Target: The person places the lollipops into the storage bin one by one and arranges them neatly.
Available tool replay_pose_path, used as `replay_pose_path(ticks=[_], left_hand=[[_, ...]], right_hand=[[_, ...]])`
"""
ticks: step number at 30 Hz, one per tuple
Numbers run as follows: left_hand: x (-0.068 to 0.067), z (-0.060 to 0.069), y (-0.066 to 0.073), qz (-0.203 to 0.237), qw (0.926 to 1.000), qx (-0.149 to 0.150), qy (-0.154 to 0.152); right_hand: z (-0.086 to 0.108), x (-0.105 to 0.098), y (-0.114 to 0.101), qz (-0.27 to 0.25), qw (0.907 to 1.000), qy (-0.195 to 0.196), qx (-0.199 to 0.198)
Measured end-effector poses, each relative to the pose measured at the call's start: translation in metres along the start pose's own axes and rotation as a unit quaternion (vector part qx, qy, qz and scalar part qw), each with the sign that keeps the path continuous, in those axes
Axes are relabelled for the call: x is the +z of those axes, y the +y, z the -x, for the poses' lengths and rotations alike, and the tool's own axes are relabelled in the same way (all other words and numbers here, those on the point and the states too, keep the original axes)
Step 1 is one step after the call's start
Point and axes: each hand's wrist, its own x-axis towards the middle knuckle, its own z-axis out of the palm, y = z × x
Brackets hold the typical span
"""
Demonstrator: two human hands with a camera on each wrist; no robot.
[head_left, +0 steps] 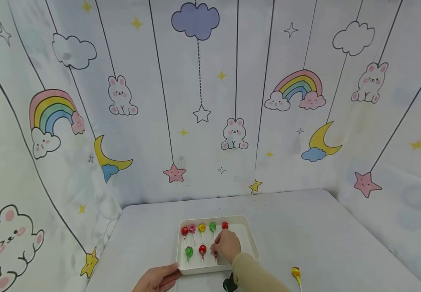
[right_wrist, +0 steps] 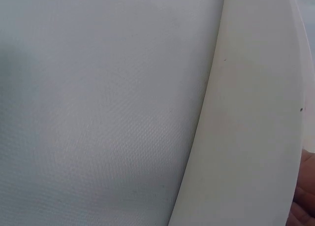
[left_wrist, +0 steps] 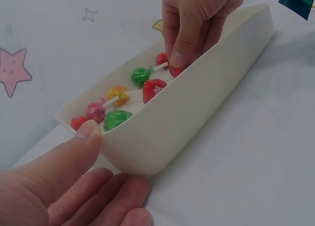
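A shallow white tray (head_left: pixel 247 239) on the table holds two rows of lollipops. The back row shows a red lollipop (head_left: pixel 185 231), then pink, yellow, green and red ones. In the front row lie a green lollipop (head_left: pixel 189 252) and a red lollipop (head_left: pixel 202 249). Beside these, my right hand (head_left: pixel 228 245) pinches another red lollipop (left_wrist: pixel 176 70) by its head, low inside the tray. My left hand (head_left: pixel 157 278) holds the tray's near left corner, thumb (left_wrist: pixel 88 132) at the rim and fingers (left_wrist: pixel 123 196) against the outside. In the right wrist view, mostly the tray's outer wall (right_wrist: pixel 246 113) shows.
A yellow and red lollipop (head_left: pixel 296 273) lies on the table (head_left: pixel 305 227) to the right of the tray. Upright cloth walls (head_left: pixel 210 61) printed with bunnies, stars and rainbows surround the table's back and sides.
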Motion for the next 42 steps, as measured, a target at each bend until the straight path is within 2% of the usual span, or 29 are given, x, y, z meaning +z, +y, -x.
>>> replay_pose_path(ticks=[12, 20, 26, 30, 34, 42], left_hand=[[0.0, -0.001, -0.002, -0.004, 0.9998, -0.011, 0.014], [0.0, 0.001, -0.003, -0.016, 0.9997, 0.002, 0.018], [0.0, 0.004, -0.002, -0.022, 0.9996, 0.011, 0.011], [0.0, 0.006, -0.002, -0.02, 0.9996, 0.016, 0.007], [0.001, 0.005, -0.001, -0.017, 0.9997, 0.014, 0.006], [0.0, 0.001, -0.001, -0.009, 0.9999, 0.002, 0.005]], right_hand=[[0.001, -0.001, 0.001, 0.004, 1.0, 0.003, 0.001], [0.002, -0.001, 0.002, -0.005, 1.0, 0.005, 0.007], [0.001, -0.009, 0.007, -0.005, 0.9996, 0.01, -0.026], [0.001, -0.025, 0.014, -0.023, 0.9985, 0.002, -0.05], [-0.002, -0.048, 0.027, -0.056, 0.9956, -0.022, -0.071], [-0.012, -0.109, 0.085, -0.133, 0.9863, -0.055, -0.081]])
